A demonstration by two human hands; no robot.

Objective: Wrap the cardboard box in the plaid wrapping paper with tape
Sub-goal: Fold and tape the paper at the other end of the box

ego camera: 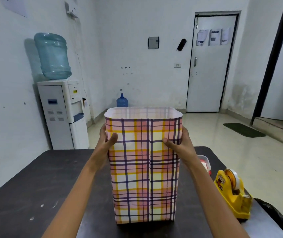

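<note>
From the head camera, the pink, yellow and purple plaid wrapping paper stands up tall like a tube in the middle of the dark table. Its top is open, and the white inside of the paper shows there. A straight seam runs down the middle of the near side. The cardboard box is hidden by the paper, so I cannot tell where it sits inside.

Both arms reach forward from the near edge of the table, one on each side of the paper. The left hand grasps the left side up high, with its thumb flat on the near face and its fingers curled round the corner. The right hand holds the right side at the same height (thumb on the near face too), with its fingers wrapped round the far side.

A yellow tape holder with a roll of clear tape sits on the table to the right, well apart from the paper. A small clear plastic tub peeks out behind the right arm. Far left, a white water cooler stands by the wall.
</note>
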